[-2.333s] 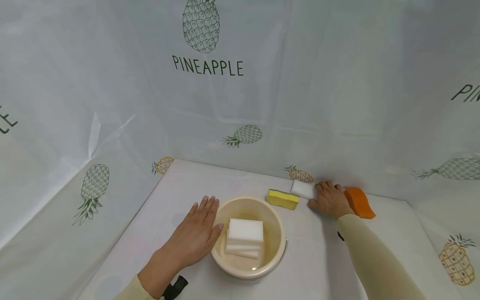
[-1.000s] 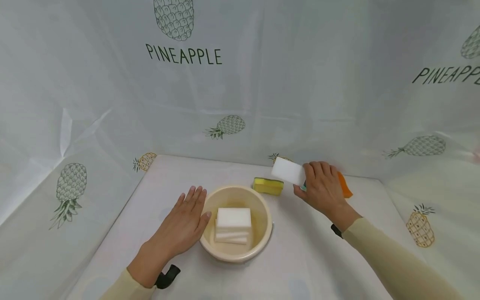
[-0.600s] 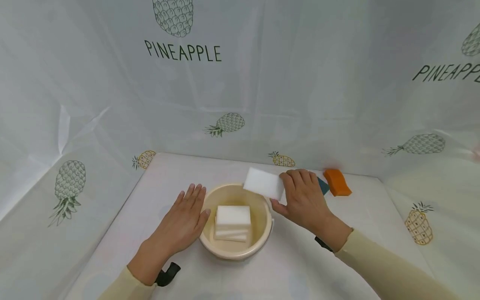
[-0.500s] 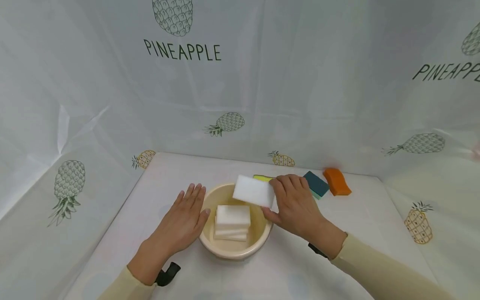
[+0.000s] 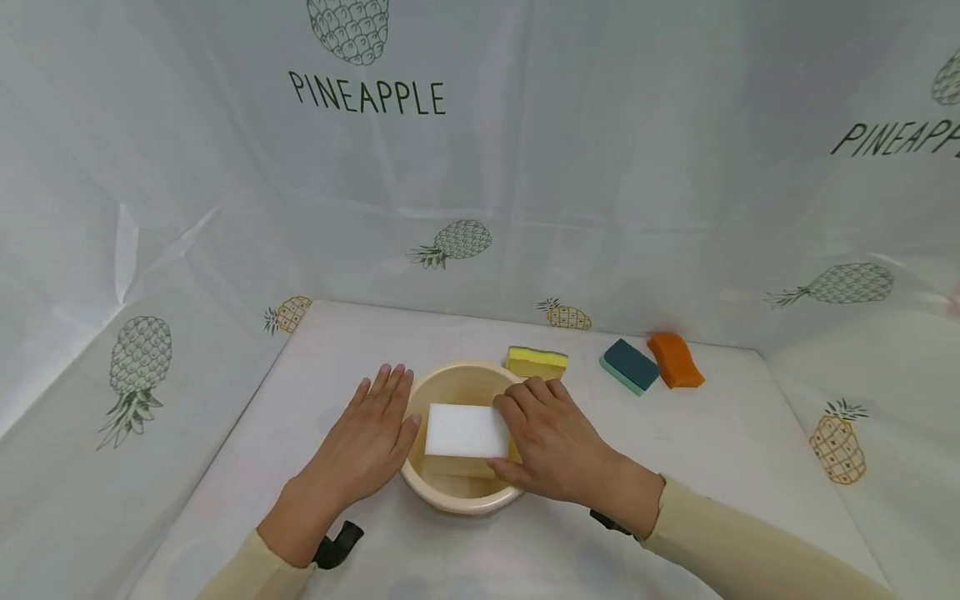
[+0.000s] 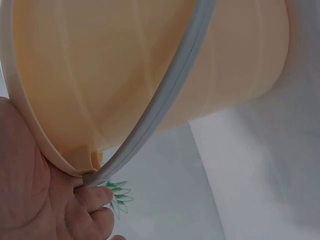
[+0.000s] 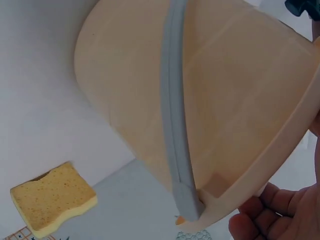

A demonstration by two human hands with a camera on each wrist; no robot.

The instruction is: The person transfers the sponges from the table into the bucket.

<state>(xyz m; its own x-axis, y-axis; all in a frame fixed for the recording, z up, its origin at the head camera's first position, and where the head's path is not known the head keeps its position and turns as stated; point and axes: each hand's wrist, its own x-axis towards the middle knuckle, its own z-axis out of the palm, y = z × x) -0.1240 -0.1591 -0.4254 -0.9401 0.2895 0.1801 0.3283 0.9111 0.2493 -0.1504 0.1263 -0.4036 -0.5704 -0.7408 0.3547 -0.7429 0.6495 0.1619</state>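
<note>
My left hand [image 5: 367, 442] lies with straight fingers against the left rim of a cream bucket [image 5: 468, 505]. In the left wrist view its palm [image 6: 30, 190] touches the rim beside the grey handle [image 6: 160, 100]. My right hand [image 5: 555, 442] reaches over the bucket's right rim and grips a white sponge [image 5: 467, 430] by its right end, thumb in front and fingers behind. The sponge is level at the bucket's mouth, covering the white blocks stacked inside. In the right wrist view the right fingers [image 7: 272, 205] show beyond the rim; the sponge is hidden there.
Behind the bucket sits a yellow sponge [image 5: 537, 362], also low in the right wrist view. Farther right lie a dark blue-green sponge [image 5: 630, 367] and an orange wavy sponge [image 5: 675, 360]. A pineapple-printed sheet [image 5: 600, 208] rises behind the white table [image 5: 720, 433].
My right hand picked the white sponge up from the back right, carried it left and lowered it into the bucket's mouth. The dark sponge came into view. My left hand stayed at the rim.
</note>
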